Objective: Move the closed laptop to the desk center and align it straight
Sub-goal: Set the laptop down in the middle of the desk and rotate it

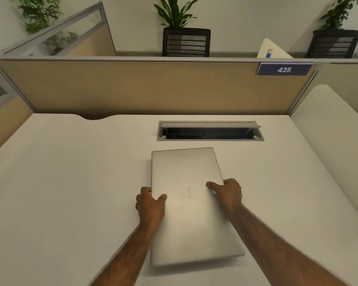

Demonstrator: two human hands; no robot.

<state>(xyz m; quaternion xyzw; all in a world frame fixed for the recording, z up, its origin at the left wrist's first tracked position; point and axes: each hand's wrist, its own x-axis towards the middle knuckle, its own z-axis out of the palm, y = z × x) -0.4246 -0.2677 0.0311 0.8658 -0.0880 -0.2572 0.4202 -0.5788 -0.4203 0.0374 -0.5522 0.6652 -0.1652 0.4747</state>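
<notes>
Forearms: two bare forearms come in from the bottom edge and reach forward over the counter (50,182), one on each side of the laptop.
Laptop (191,207): closed, silver, lid up, lying flat on the white counter about midway across its width.
Long axis: runs away from the person, from the near counter edge toward the partition; the short edges are the near and far ends.
Heading: not quite square; the far end leans slightly left and the near right corner swings out to the right. The round logo on the lid reads sideways.
Left hand (151,205): its grip is closed on the laptop's left long edge, thumb on top of the lid and the fingers curled over the side.
Right hand (227,193): its grip is closed on the right long edge, thumb lying on the lid and the fingers wrapped down the side.
Grip position: both hands hold near the middle of the laptop's length, level with the logo, so roughly half the body lies nearer than the hands and half beyond.
Cable tray (210,131): a grey recessed slot with its flap raised, just beyond the laptop's far end, apart from it.
Partition (132,87): tan panel behind the counter, with a blue plate (284,69) reading 435 at its upper right.
Potted plants (186,38): on the ledge beyond the partition.
</notes>
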